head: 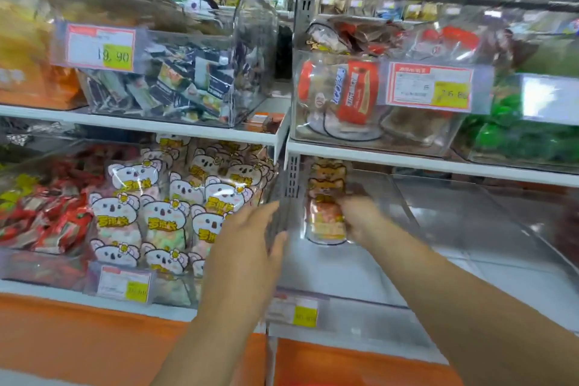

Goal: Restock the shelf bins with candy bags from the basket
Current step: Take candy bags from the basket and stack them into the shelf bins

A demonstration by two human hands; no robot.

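My right hand (360, 218) grips a clear candy bag (326, 197) with orange bear faces on it, held upright against the left wall of a nearly bare clear shelf bin (407, 301) on the lower right shelf. My left hand (250, 244) hovers in front of the grey shelf upright (289, 185), fingers relaxed and straight, holding nothing. To the left, another bin (175, 288) is packed with koala-print candy bags (166, 216). The basket is out of view.
The upper shelf carries clear bins of dark wrapped sweets (175, 81), red packs (357, 91) and green packs (513, 135), with price tags (101, 45) on their fronts. Red wrapped candy (47, 216) fills the lower left bin. An orange panel (94, 341) runs below the shelves.
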